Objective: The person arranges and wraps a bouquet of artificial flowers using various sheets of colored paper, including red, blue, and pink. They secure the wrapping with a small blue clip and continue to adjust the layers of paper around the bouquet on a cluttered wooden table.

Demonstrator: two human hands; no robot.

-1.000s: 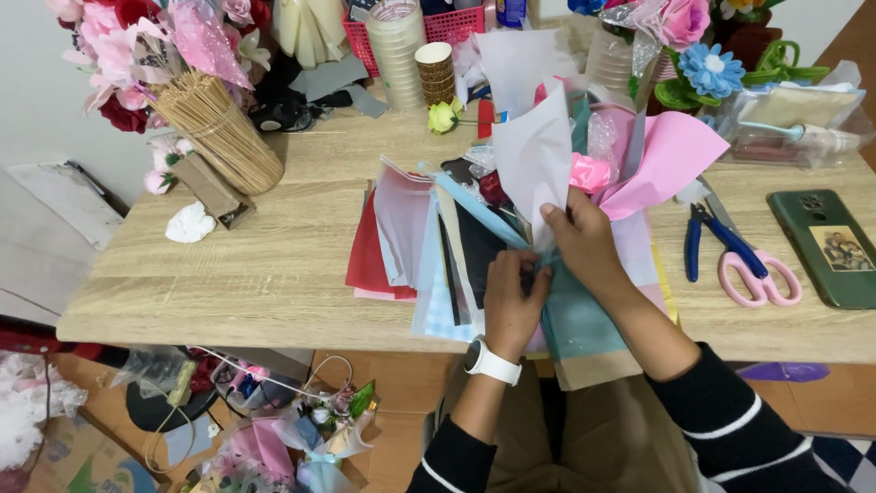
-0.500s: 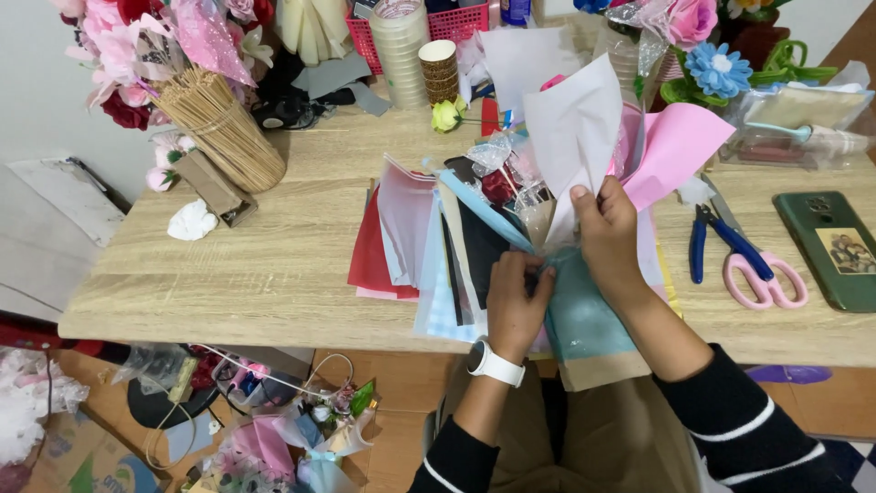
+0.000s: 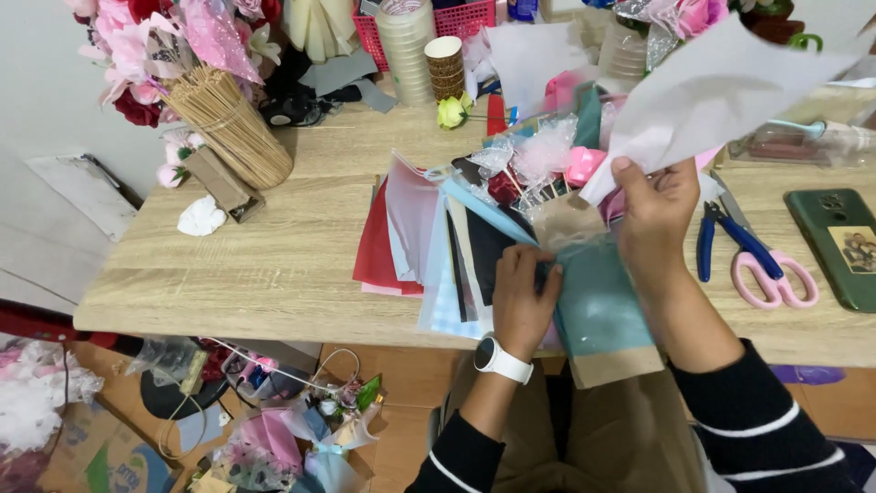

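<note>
Head view: our left hand (image 3: pixel 522 297) pinches the gathered wrapping at the base of the bouquet (image 3: pixel 561 196), fingers closed on it. Our right hand (image 3: pixel 655 215), just above and beside, grips a white paper sheet (image 3: pixel 721 91) lifted clear. Left of the hands lie coloured paper sheets (image 3: pixel 411 233); to the right, blue pliers (image 3: pixel 721 239), pink scissors (image 3: pixel 766 278), a green phone (image 3: pixel 839 246).

A cardboard box (image 3: pixel 91 447) with blue and green print sits on the floor at the lower left, below the table (image 3: pixel 274 274). A green phone (image 3: pixel 838 246) lies screen-down at the table's right edge, a picture on its back.
</note>
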